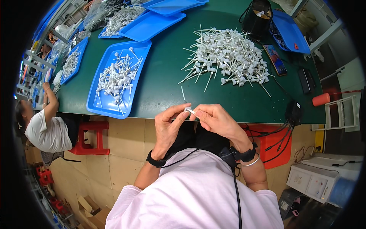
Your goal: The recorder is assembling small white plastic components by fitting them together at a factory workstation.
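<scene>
At the table's near edge my two hands meet over a small white plastic piece [188,109]. My left hand [167,125] pinches its cap-like end between thumb and fingers. My right hand [216,119] is closed on a short white stem that runs to that piece; the fingers partly hide it. A thin white tube [183,93] lies just beyond my fingertips. A blue tray [91,103] to the left holds several white caps with thin stems [117,81]. Ahead to the right is a large heap of similar stemmed caps [228,55].
Blue trays [152,27] overlap at the far left. A phone [274,60], a black bag [257,19] and another blue tray [291,32] stand right of the heap. Black cables [292,114] hang over the right edge. A co-worker [49,128] sits at the left.
</scene>
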